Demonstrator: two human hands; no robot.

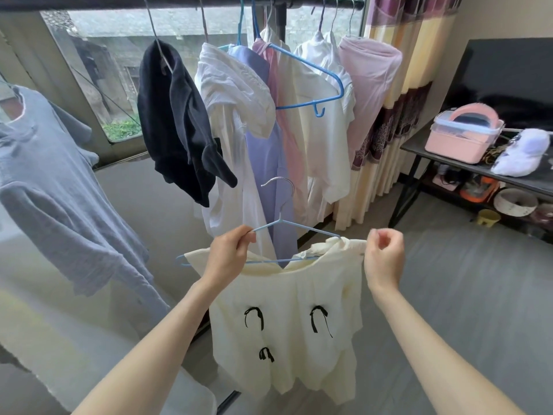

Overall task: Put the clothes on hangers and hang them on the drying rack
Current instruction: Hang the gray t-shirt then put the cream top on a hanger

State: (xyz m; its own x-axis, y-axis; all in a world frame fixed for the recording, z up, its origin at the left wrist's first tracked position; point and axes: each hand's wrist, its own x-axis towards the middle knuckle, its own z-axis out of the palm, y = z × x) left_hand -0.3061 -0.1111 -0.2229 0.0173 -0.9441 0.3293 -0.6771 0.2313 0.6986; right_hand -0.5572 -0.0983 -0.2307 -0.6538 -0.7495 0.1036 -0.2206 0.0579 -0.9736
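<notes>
Left hand (229,256) grips the blue hanger (294,227) by its left arm; right hand (384,259) pinches the cream top (287,333) at its shoulder. Top hangs between and below both hands; drying rack (179,3) above them.

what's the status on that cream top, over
Left hand grips blue hanger. Right hand pinches cream top at its shoulder. Not on the rail yet. Nothing blocking.
</notes>
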